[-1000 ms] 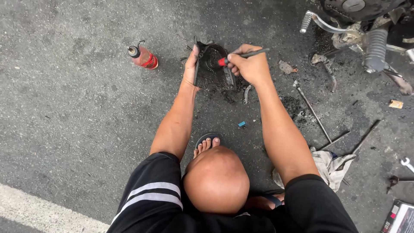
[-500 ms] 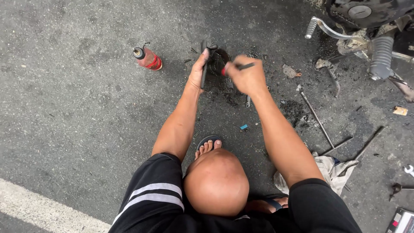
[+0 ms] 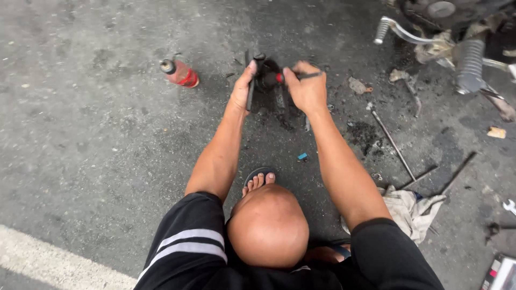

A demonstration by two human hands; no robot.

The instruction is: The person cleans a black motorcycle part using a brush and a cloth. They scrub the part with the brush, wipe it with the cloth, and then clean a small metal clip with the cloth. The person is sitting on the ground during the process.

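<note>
Left of the left hand (image 3: 243, 88): open asphalt (image 3: 91, 139), the only obstacle a red bottle (image 3: 180, 73) lying near. Right of the right hand (image 3: 306, 88): cluttered. Debris scraps (image 3: 357, 85), a long metal rod (image 3: 392, 140), a rag (image 3: 411, 207), with motorcycle parts (image 3: 457, 37) blocking the upper right. Between the forearms: a narrow lane with a small blue bit (image 3: 302, 157) and a sandalled foot (image 3: 259, 178).
</note>
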